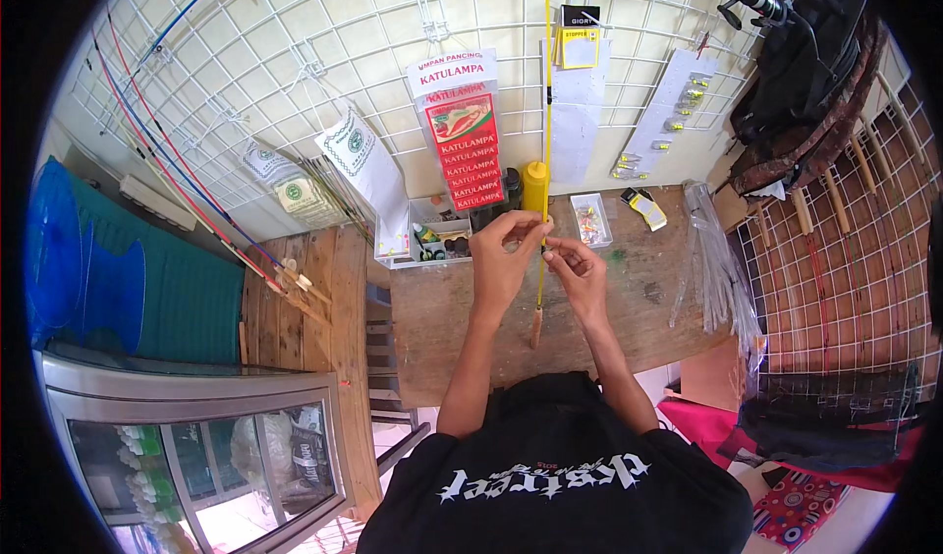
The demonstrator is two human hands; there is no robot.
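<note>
A thin yellow fishing rod [547,141] stands upright in front of me, its short wooden handle [536,326] pointing down over the workbench. My left hand [503,259] pinches the rod between thumb and fingertips, a little above the right hand. Just below, my right hand [580,274] has its fingers closed at the rod's right side, thumb and forefinger against it. Any small part between the fingertips is too small to make out. Behind the rod is a yellow bottle [533,187].
On the wooden workbench [452,328] are a white divided tray [395,251], a small white box [590,222] and clear plastic sleeves [709,269]. Red packets [467,151] hang from the wire grid. More rods lean left [187,186]; a glass display case [206,456] stands lower left.
</note>
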